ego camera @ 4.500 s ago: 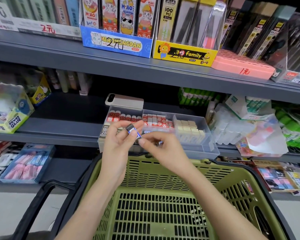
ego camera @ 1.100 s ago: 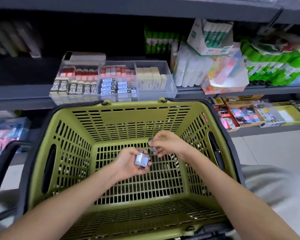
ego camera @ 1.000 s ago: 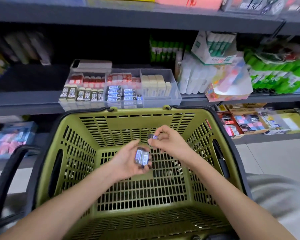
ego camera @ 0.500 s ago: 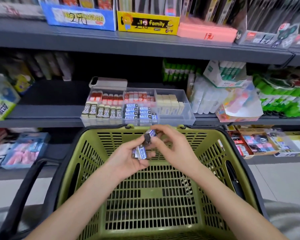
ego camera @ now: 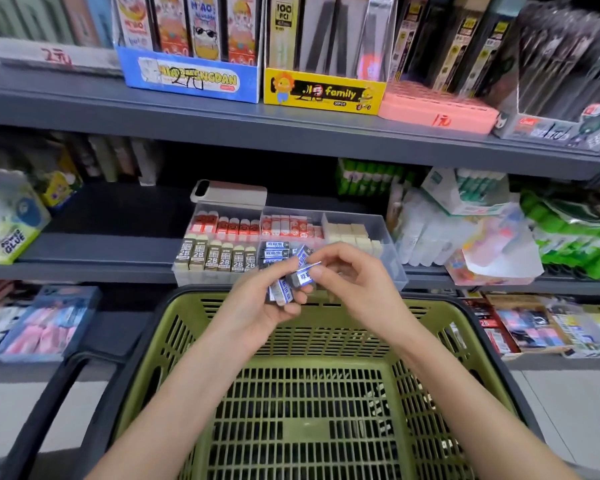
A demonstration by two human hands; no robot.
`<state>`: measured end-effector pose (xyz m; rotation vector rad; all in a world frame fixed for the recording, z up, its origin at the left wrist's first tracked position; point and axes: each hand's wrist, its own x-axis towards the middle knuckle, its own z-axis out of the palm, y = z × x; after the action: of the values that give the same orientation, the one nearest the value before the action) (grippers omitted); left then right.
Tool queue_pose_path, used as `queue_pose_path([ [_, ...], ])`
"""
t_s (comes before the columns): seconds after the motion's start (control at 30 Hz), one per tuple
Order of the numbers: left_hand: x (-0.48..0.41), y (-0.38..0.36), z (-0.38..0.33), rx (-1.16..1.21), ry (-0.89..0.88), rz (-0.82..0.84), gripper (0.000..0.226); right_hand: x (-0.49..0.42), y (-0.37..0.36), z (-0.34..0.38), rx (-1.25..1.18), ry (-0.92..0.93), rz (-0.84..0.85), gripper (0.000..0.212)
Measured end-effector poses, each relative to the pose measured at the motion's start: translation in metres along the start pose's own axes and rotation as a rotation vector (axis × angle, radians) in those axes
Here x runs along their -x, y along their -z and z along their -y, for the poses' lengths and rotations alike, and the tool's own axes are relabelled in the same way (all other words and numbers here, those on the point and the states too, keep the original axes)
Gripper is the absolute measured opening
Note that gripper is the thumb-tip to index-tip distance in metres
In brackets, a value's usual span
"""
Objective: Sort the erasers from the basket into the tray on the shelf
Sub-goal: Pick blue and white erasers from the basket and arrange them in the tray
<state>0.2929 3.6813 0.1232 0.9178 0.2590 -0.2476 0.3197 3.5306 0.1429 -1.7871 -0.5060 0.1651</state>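
Erasers (ego camera: 293,278) partly hidden, both hands' grip

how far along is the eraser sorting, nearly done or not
Nearly done, by the look of it. The tray on the shelf already holds filled rows of erasers, and the visible part of the basket floor shows none left. In hand: the left hand holds a few blue-labelled erasers, and the right hand pinches one more. Left: setting these in the blue-labelled row.
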Motion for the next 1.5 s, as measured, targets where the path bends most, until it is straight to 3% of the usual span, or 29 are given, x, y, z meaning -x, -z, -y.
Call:
queue_pose_path([
  [0.2, -0.004, 0.009, -0.014, -0.094, -0.192, -0.030, 0.037, -0.018, 0.011, -0.002, -0.214, -0.078, -0.146, 0.010],
  [0.3, -0.001, 0.021, -0.018, -0.042, -0.227, -0.040, 0.037, -0.033, 0.023, -0.009, 0.088, -0.095, -0.230, 0.012],
  [0.43, 0.000, 0.032, -0.020, 0.003, -0.244, -0.062, 0.026, -0.046, 0.022, -0.018, 0.500, -0.175, -0.179, 0.020],
  [0.53, 0.000, 0.035, -0.021, 0.047, -0.246, -0.076, 0.013, -0.050, 0.015, -0.018, 0.611, -0.208, -0.165, 0.020],
  [0.7, -0.001, 0.037, -0.023, 0.090, -0.234, -0.086, 0.030, -0.049, 0.001, -0.020, 0.733, -0.236, -0.132, 0.028],
  [0.87, -0.003, 0.037, -0.021, 0.080, -0.223, -0.055, 0.028, -0.050, -0.001, -0.027, 0.901, -0.142, -0.110, 0.029],
  [1.0, -0.004, 0.038, -0.020, 0.089, -0.214, -0.016, 0.019, -0.055, 0.004, -0.026, 1.210, -0.011, -0.048, 0.028],
  [1.07, -0.004, 0.038, -0.020, 0.078, -0.215, -0.007, 0.020, -0.054, 0.003, -0.017, 1.100, 0.041, -0.079, 0.033],
  [1.17, -0.003, 0.038, -0.019, 0.003, -0.234, 0.014, 0.026, -0.048, -0.005, 0.007, 0.397, 0.030, -0.039, 0.027],
  [1.23, -0.003, 0.039, -0.018, -0.075, -0.230, 0.034, 0.030, -0.043, -0.014, 0.020, 0.110, -0.005, 0.068, 0.014],
  [1.37, -0.002, 0.035, -0.014, -0.139, -0.232, 0.080, 0.029, -0.045, -0.012, 0.023, -0.097, -0.111, 0.098, 0.014],
  [1.43, -0.002, 0.033, -0.013, -0.097, -0.253, 0.066, 0.027, -0.049, 0.001, 0.017, -0.128, -0.153, -0.041, 0.013],
  [1.5, -0.003, 0.034, -0.014, 0.010, -0.242, 0.057, 0.029, -0.054, 0.012, 0.005, -0.005, -0.190, -0.207, 0.012],
])
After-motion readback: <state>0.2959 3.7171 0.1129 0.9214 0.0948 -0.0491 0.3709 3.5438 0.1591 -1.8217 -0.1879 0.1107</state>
